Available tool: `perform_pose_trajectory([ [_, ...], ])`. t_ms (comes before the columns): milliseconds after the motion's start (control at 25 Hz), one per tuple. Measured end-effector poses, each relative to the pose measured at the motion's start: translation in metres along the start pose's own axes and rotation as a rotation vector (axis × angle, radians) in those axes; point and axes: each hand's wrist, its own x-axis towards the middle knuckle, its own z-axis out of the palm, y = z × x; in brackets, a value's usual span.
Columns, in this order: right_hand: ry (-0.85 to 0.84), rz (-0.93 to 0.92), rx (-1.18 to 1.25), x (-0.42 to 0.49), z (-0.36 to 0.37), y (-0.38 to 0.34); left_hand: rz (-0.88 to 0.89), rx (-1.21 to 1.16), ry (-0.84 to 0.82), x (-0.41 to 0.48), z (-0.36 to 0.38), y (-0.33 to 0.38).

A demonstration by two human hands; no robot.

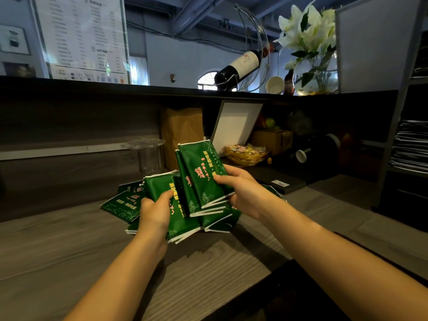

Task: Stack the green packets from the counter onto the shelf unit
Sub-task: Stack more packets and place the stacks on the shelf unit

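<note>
Green packets lie fanned on the counter mid-frame; my right hand clasps a raised bundle, and my left hand curls round another. I'd square both bundles' edges before carrying them off.

Two hands at frame centre, the left hand and the right hand. The green packets overlap too much for an exact count: at least three fanned in the right, several in the left, at least two loose at centre left. Upper right: one wine bottle, one white cup, one vase of lilies. Mid-frame: one brown paper bag, one gold basket.
</note>
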Motion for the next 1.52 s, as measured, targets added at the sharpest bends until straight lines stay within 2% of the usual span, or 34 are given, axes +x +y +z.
perform_pose_trajectory([
  [160, -0.008, -0.033, 0.190, 0.001, -0.005, 0.003, -0.045, -0.011, 0.045, 0.005, -0.003, -0.001],
  [240, -0.003, -0.033, 0.198, 0.001, -0.007, 0.004, -0.057, 0.008, 0.040, 0.005, -0.003, -0.003],
  [520, 0.117, 0.078, 0.006, 0.001, 0.000, 0.018, -0.005, 0.009, 0.008, -0.002, 0.001, -0.002],
  [800, -0.005, 0.058, -0.104, -0.004, 0.007, 0.022, 0.106, 0.051, 0.007, -0.009, 0.002, -0.002],
  [1040, 0.002, 0.040, -0.170, -0.001, 0.010, 0.023, 0.221, 0.091, 0.046, -0.011, 0.004, -0.002],
  [1200, 0.065, -0.007, -0.182, -0.002, 0.012, 0.022, 0.189, -0.046, -0.016, -0.013, 0.005, 0.001],
  [1280, 0.066, -0.026, -0.202, -0.002, 0.014, 0.023, 0.212, -0.028, -0.051, -0.016, 0.005, 0.001],
  [1400, 0.024, -0.064, -0.357, -0.003, 0.020, 0.029, 0.245, 0.024, -0.053, -0.017, 0.005, -0.001],
  [1520, -0.003, -0.071, -0.437, -0.003, 0.016, 0.024, 0.169, -0.033, -0.038, -0.011, 0.001, 0.000],
])
